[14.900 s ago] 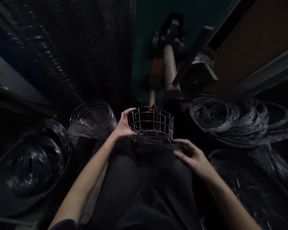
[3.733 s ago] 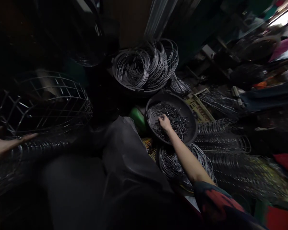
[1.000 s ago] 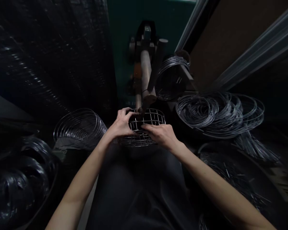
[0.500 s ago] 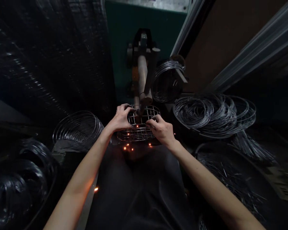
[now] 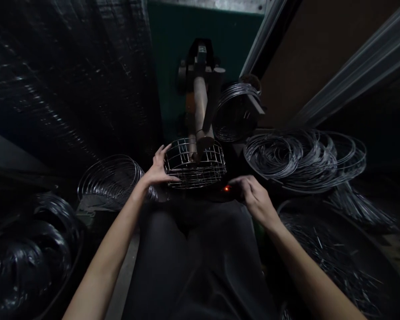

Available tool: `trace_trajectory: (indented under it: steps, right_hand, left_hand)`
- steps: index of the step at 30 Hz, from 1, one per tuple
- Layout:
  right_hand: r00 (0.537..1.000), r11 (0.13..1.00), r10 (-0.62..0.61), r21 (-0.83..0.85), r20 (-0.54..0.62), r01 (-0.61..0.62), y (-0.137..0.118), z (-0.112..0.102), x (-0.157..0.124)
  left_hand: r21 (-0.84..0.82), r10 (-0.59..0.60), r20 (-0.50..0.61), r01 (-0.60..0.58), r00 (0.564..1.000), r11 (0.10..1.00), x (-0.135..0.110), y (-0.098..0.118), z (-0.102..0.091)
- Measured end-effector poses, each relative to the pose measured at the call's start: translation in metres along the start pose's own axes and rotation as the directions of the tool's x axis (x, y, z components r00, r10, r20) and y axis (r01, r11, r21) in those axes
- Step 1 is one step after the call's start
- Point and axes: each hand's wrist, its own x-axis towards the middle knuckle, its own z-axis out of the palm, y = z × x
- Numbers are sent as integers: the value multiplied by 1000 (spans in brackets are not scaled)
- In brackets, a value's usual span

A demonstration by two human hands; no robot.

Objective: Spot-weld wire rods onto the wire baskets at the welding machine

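A round wire basket point(image 5: 195, 163) sits under the tip of a welding arm point(image 5: 200, 111) straight ahead of me. My left hand point(image 5: 157, 169) rests against the basket's left side, thumb under the lower ring and fingers spread upward. My right hand point(image 5: 251, 195) hovers low to the right of the basket, apart from it, fingers loosely curled; whether it holds anything I cannot make out. A small orange spark point(image 5: 226, 189) glows between that hand and the basket's base. My dark apron covers my lap below.
Loose wire rings point(image 5: 303, 155) lie heaped in a tub at the right, and a stack of rings point(image 5: 111, 180) stands at the left. Short cut wires point(image 5: 333, 262) fill a basin at lower right. Another ring bundle point(image 5: 235, 111) hangs beside the machine.
My right hand has come off the basket and dropped to the right. The basket has tilted and turned under the arm. The scatter of sparks has died to one glow.
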Motion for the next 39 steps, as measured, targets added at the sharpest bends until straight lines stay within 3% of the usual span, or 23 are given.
trace_trajectory:
  steps: [3,7,10,13,15,17,19,22,24,26,28,29,32,35,39]
  right_hand:
    - [975,986,101,-149,196,-73,29,2,-45]
    - [890,946,253,-288,380,-146,67,21,-96]
    - [868,960,267,-198,419,-199,85,24,-122]
    - [876,968,248,-69,413,-242,87,13,-124]
    - [904,959,269,-7,333,-282,71,5,-111]
    - [928,952,262,86,266,-293,39,-1,-89]
    - [932,941,206,201,297,-272,-1,-3,-61]
    - [856,923,110,268,506,-277,-51,4,-20]
    - [797,936,73,234,600,-262,-67,14,1]
    - [818,979,35,144,574,-143,-70,26,11]
    - [863,997,-67,-8,501,82,-67,35,11]
    - [862,975,-131,-96,489,202,-64,38,9]
    - [801,837,-238,-303,550,457,-58,38,-1]
    - [771,732,-285,-391,569,558,-53,33,-4]
    - [756,663,-371,-417,539,622,-47,27,3]
  left_hand:
    - [-146,1,-64,-10,998,989,-13,-23,11]
    - [-305,36,-174,-88,984,948,-13,-36,22]
    - [-407,-37,-192,-45,981,912,-14,-32,21]
    - [-429,-75,-175,-7,982,903,-23,-21,14]
    - [-370,-17,-148,-39,989,928,-33,-8,8]
    - [-276,64,-117,-94,991,957,-46,6,1]
    - [-175,136,-102,-153,985,973,-58,22,-3]
    - [-33,228,-74,-231,971,972,-71,43,-4]
    - [45,261,-41,-260,964,965,-76,53,0]
    - [108,246,-1,-245,969,964,-78,59,5]
    - [158,216,25,-217,976,963,-77,62,10]
    - [172,204,28,-206,979,963,-76,63,12]
    - [170,197,14,-197,980,966,-72,64,16]
    - [140,182,-9,-179,983,974,-66,65,19]
    - [98,155,-22,-152,988,983,-58,65,25]
